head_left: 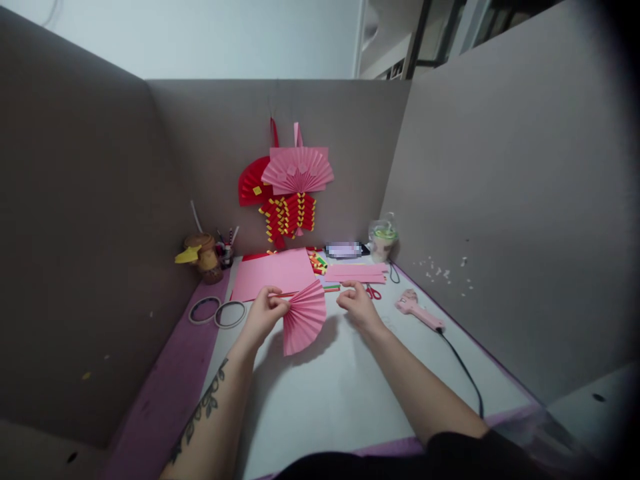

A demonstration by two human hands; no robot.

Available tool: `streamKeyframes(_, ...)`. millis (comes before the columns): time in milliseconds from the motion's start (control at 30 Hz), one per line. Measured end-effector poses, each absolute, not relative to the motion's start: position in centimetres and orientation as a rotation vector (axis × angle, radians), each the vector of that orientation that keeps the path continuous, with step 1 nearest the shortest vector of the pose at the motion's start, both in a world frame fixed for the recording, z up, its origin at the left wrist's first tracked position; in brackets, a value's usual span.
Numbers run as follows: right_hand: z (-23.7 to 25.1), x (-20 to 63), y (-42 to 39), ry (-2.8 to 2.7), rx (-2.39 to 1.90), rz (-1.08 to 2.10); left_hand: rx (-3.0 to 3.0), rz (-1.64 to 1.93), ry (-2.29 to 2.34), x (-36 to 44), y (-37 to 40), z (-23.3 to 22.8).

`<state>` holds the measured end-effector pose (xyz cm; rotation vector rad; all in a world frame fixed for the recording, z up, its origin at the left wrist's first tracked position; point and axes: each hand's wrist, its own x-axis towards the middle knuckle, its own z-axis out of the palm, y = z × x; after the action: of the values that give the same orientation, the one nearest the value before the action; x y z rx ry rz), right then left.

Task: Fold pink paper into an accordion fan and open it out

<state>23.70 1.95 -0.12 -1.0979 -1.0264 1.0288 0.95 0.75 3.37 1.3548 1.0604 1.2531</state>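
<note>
A pleated pink paper fan (307, 320) is spread above the white table covering. My left hand (265, 310) pinches it at the gathered point where the folds meet. To the fan's right, my right hand (357, 305) is held apart from it, fingers loosely bent, with a gap between thumb and forefinger and nothing visible in them. Red-handled scissors (373, 293) lie just beyond the right hand, partly hidden by it. Behind the fan is a large sheet of pink paper (273, 272), and pink paper strips (356, 273) lie farther right.
Two tape rolls (230, 314) lie at left, near a brown cup (204, 257) and a pen holder (227, 252). At right are a pink glue gun (420, 311) with a black cord and a green-topped cup (384, 240). Fan decorations (300, 170) hang on the grey back panel.
</note>
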Motion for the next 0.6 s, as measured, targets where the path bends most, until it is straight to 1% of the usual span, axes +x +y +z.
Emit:
streamKeyframes(133,0.9,22.8,0.8,-1.063,-0.925,1.377,1.382,1.175,1.019,1.2,0.4,3.4)
streamKeyframes(200,0.9,21.9,0.2,-1.102,-0.881,1.473,1.415,1.124,1.000,1.5,0.2,3.1)
streamKeyframes(267,0.6,21.2,-0.2,-1.106,-0.906,1.447,1.445,1.086,0.989,1.9,0.2,2.7)
streamKeyframes(467,-0.8,20.5,-0.3,-1.075,-1.030,1.210,1.512,1.051,0.994,2.4,0.3,2.0)
streamKeyframes(600,-1.3,20.3,0.0,-1.051,-1.084,1.149,1.545,1.048,1.001,2.5,0.2,2.0)
